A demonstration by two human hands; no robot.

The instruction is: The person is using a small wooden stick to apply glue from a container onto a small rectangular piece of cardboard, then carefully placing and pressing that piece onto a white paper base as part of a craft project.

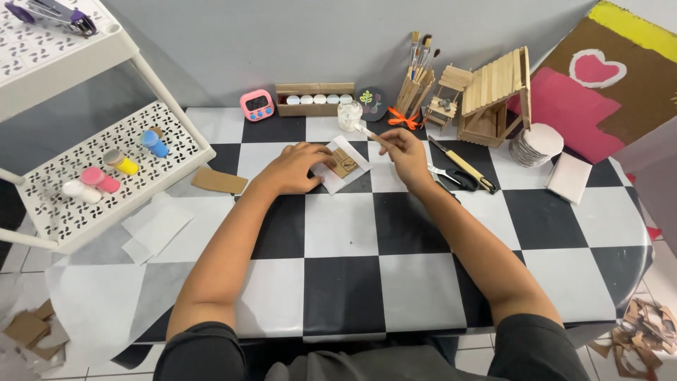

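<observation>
A small brown cardboard square [344, 164] lies on a white sheet of paper [350, 149] on the black-and-white checkered table [352, 240]. My left hand [295, 168] rests on the paper's left side, fingers pressing beside the cardboard. My right hand [408, 155] grips a wooden stick [371, 134] whose white-coated tip points up-left toward a small white glue pot [348, 116] just behind the paper.
At the back stand a pink timer [257, 104], a wooden box of paint pots [314, 99], a brush holder [416, 85] and a craft-stick house [493, 95]. Scissors and a cutter [462, 169] lie right of my hand. A white shelf rack [106, 162] with paint bottles stands left.
</observation>
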